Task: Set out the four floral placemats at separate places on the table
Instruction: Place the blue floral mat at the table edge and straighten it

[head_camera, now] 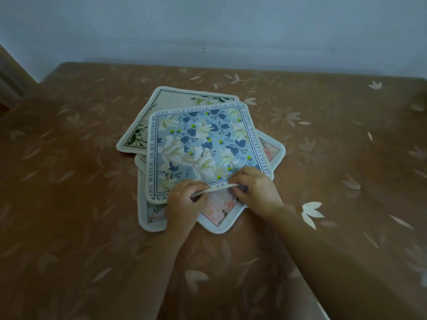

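Several floral placemats lie in a loose, fanned pile at the middle of the table. On top is a blue placemat with white flowers and a border of printed words. Its near edge is lifted and curled. My left hand pinches that edge on the left and my right hand pinches it on the right. Under it, a cream placemat with green leaves sticks out at the back left. A pink-flowered placemat pokes out at the front and right. A fourth placemat shows at the front left corner.
The table wears a brown cloth printed with pale leaves, and it stretches wide on both sides of the pile. A pale wall runs along the far edge. A wooden door frame stands at the far left.
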### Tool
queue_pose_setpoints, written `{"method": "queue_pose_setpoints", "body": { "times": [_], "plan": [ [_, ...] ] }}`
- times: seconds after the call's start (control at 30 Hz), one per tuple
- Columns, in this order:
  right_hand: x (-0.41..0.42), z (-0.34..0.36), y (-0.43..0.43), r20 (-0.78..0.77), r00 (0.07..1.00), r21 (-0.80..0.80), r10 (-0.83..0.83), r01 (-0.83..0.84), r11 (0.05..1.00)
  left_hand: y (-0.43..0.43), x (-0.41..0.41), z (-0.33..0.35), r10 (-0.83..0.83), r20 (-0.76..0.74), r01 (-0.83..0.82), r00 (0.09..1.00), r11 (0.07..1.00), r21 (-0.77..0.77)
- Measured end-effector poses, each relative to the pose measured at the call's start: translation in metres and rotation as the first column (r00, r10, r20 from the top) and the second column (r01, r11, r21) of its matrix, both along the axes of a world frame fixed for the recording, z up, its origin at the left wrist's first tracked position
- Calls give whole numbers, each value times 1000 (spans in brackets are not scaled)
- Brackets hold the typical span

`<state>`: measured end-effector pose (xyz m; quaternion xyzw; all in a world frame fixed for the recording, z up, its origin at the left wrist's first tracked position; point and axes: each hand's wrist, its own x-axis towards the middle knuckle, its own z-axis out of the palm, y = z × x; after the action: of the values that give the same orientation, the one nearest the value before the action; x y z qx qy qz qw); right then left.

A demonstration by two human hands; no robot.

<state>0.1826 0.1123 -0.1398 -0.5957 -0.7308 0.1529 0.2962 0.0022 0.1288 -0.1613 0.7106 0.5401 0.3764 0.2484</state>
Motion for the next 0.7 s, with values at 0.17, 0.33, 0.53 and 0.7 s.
{"method": "queue_pose_setpoints", "body": {
  "times": [0.17,0.33,0.53,0.7],
  "plan": [
    [11,4,-52,7,1000,-31,-30,30,999,-46,12,1,-46,-23,46,999,999,14],
    [26,9,-104,-11,996,-56,-89,88,995,-91,29,3,-72,-4,72,997,997,-11],
    [42,6,-170,-16,975,-126,-220,216,968,-143,46,2,-141,12,142,990,985,-101],
    [58,7,-234,-71,965,-160,-251,238,958,-190,62,5,-239,12,236,971,948,-214]
  ]
}}
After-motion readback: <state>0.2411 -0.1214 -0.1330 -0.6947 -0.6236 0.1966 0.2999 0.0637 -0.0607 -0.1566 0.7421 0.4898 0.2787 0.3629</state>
